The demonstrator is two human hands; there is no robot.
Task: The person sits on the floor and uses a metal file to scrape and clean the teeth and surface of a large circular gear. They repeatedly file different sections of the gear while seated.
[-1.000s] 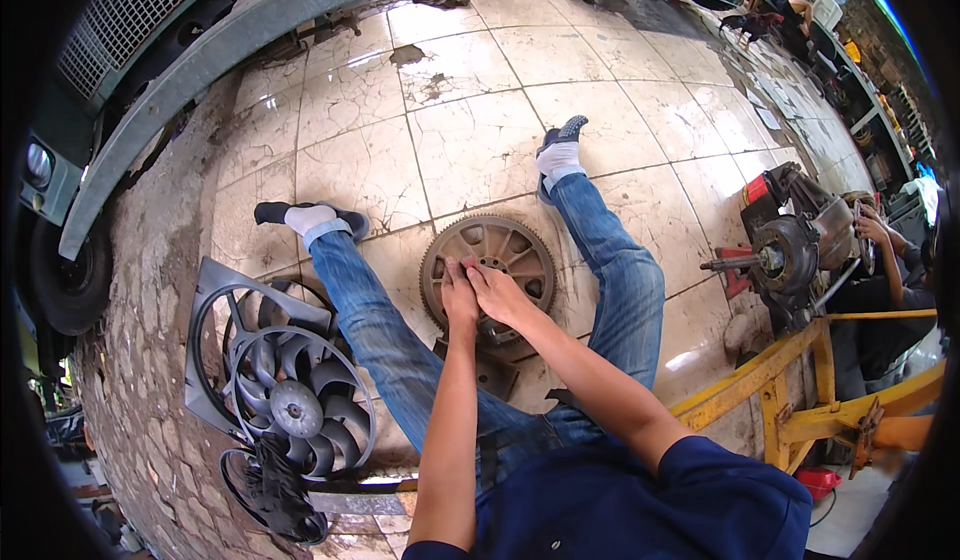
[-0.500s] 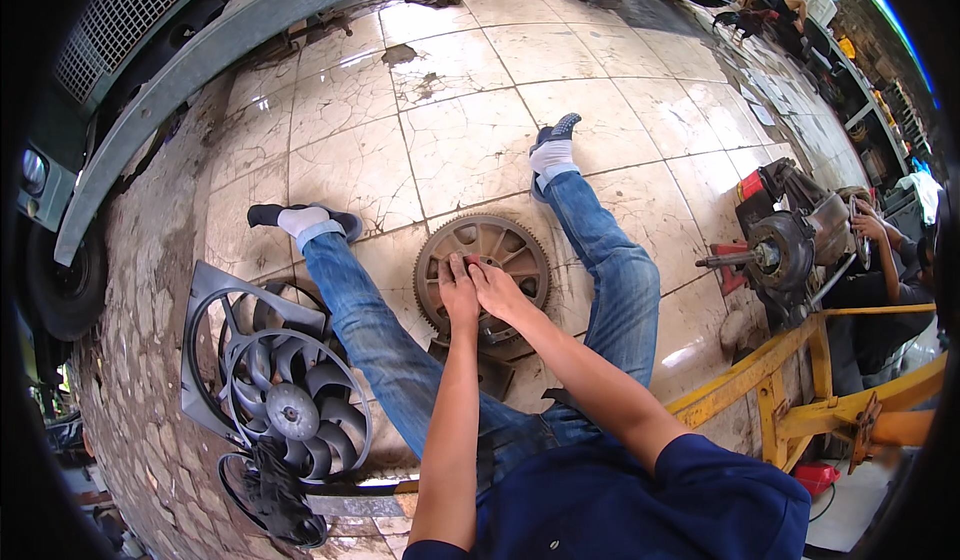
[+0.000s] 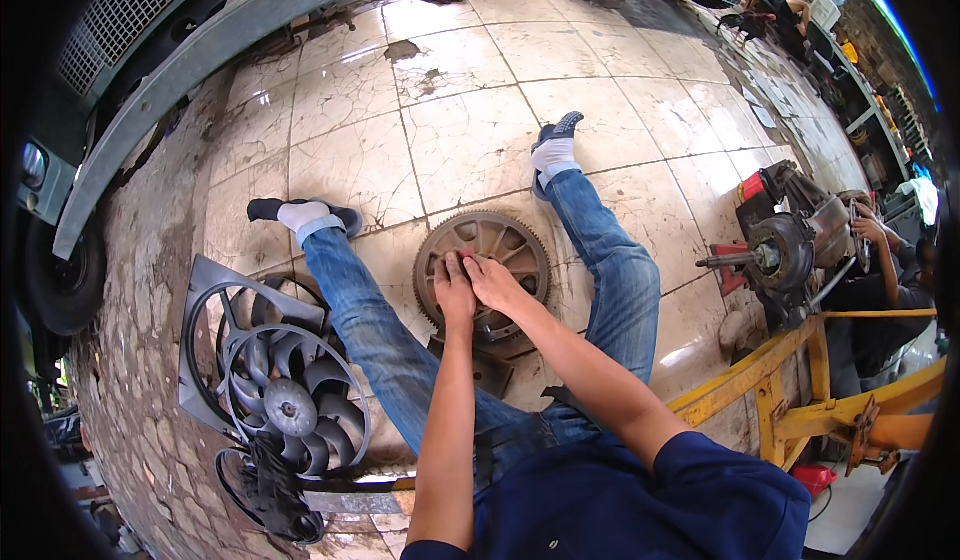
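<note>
A brown metal flywheel (image 3: 510, 238) with a toothed rim lies flat on the tiles between my outstretched legs. My left hand (image 3: 455, 292) and my right hand (image 3: 490, 282) meet over its near left part, fingers pressed down close together. A small reddish piece (image 3: 467, 253) shows at their fingertips; most of it is hidden, and its kind is unclear. Both hands appear closed on it. Under the wheel's near edge sits a dark flat metal piece (image 3: 482, 370), partly covered by the wheel.
A radiator fan (image 3: 291, 407) in its shroud lies left of my leg. At right are a greasy gearbox-like assembly (image 3: 785, 260), a yellow metal frame (image 3: 790, 422) and another person's hand (image 3: 868, 226). A vehicle bumper (image 3: 190, 80) juts in at upper left.
My hands have shifted very slightly left and away from me over the flywheel, staying together. The flywheel has not visibly moved.
</note>
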